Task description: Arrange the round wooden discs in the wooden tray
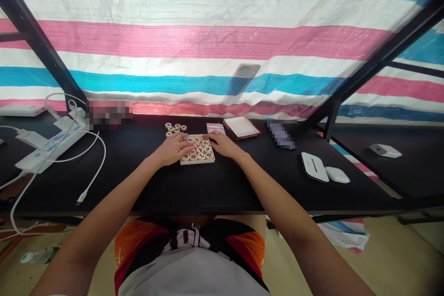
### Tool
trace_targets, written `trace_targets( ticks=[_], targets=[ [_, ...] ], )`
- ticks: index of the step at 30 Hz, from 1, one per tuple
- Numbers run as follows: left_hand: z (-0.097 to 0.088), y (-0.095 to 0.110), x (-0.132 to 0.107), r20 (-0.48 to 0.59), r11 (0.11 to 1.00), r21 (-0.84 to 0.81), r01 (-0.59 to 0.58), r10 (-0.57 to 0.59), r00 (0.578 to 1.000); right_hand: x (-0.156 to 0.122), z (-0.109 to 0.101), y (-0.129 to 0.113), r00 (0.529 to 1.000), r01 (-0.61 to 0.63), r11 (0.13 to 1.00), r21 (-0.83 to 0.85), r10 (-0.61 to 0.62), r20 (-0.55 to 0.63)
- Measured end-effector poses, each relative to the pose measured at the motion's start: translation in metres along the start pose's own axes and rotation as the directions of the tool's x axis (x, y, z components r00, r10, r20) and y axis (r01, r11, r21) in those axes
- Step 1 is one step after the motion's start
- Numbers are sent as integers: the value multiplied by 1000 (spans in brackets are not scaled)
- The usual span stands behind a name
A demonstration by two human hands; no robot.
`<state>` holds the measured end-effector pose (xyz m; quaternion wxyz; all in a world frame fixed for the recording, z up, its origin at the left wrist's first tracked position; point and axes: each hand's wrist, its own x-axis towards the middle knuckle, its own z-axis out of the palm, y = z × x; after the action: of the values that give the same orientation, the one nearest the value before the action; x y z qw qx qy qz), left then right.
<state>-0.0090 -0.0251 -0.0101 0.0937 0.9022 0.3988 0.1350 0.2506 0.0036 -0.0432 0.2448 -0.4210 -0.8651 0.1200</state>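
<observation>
A shallow white box [197,162] full of round Chinese chess pieces [200,150] sits on the black desk in front of me. My left hand [169,150] lies over the box's left side, its fingers stretched out and apart across the pieces there. At the far right corner, my right hand [224,144] reaches over the rim with extended fingers, the tips near the back row. Some pieces under the left fingers are hidden. Behind the left hand, several loose chess pieces [176,127] are grouped on the desk.
A box lid [242,127] lies upturned beyond my right hand, beside a printed paper [215,128]. Farther right are a blurred phone-like object [281,136], a white flat device [314,167] and a white rounded case [337,175]. A power strip [52,148] with cables occupies the left.
</observation>
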Motion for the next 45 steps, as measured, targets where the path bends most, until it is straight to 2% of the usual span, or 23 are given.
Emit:
trace_targets(
  ticks=[5,17,23,27,30,33,36,45],
  targets=[
    [1,-2,0,38,1000,-10,16,-16,999,-1,0,-1,1000,-17,1000,-3,17,1],
    [6,0,4,10,999,43,-24,24,1000,0,-2,-3,1000,-19,1000,-8,19,5],
    [-16,-6,-3,-84,999,48,20,-16,996,-1,-1,-1,1000,-19,1000,-7,20,5],
    [-36,-32,-12,-119,985,-28,172,-175,977,-1,-1,-2,1000,-20,1000,2,20,6],
    [-40,-53,-17,-65,962,10,272,-271,960,-1,-2,-2,1000,-14,1000,-3,14,11],
    [-35,-62,-19,26,943,63,326,-328,944,-1,-3,-2,1000,-10,1000,-7,10,10],
    [-31,-62,-19,66,938,96,333,-340,938,-1,-3,-2,1000,-11,1000,-1,11,6],
    [-35,-61,-21,64,947,89,308,-314,947,-1,-3,-1,1000,-10,1000,5,10,1]
  ],
)
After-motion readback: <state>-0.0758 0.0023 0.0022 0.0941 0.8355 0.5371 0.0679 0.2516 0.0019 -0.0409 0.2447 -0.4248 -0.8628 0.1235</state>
